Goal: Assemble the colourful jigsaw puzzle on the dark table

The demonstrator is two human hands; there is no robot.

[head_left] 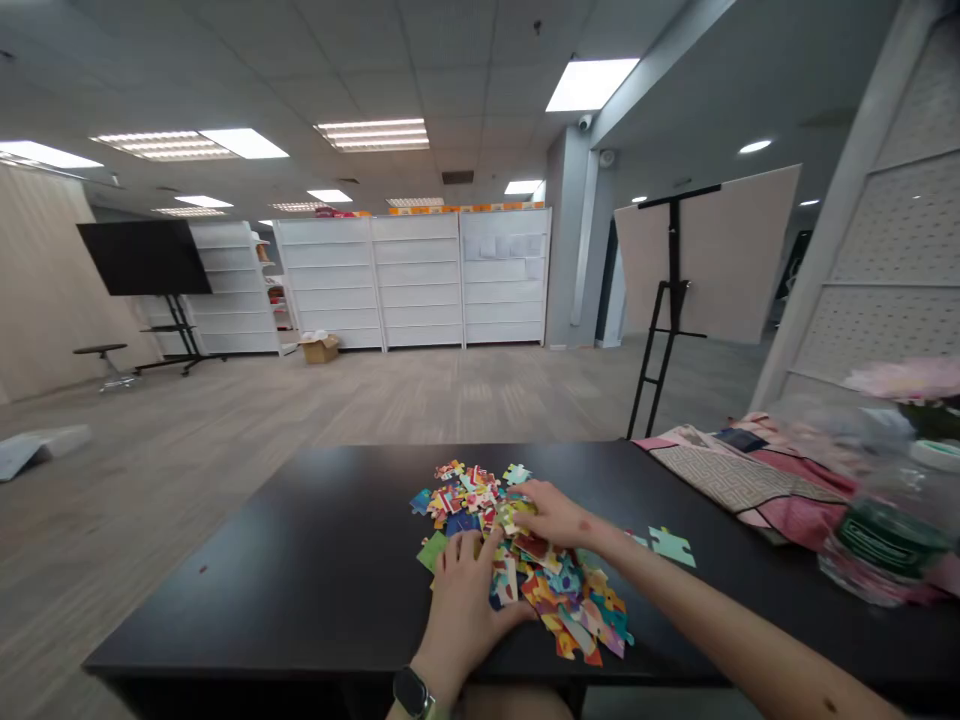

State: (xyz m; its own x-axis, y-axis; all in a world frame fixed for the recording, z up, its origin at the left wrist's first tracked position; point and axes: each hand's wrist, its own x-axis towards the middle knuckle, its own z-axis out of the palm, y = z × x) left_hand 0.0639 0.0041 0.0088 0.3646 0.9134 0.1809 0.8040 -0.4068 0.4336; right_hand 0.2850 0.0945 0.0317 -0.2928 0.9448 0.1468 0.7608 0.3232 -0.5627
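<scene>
A loose heap of colourful jigsaw puzzle pieces [574,610] lies on the black table [330,560]. My left hand [466,590] rests on the near left side of the heap, its fingers bent forward and its thumb stretched out to the right. On the far right side, my right hand [553,515] reaches into the heap, thumb and fingers closed on a yellow-green puzzle piece [508,517]. The fingertips partly cover the pieces beneath. Beside my left fingers lies a green piece [431,550]. A pale mint piece [672,546] sits apart, right of my right forearm.
Folded pink and patterned cloth [757,480] covers the table's right side. A clear plastic bottle with a green label [885,535] and a pink flower [911,380] stand there too. Beyond the table are an easel [671,290] and white shelves [416,280].
</scene>
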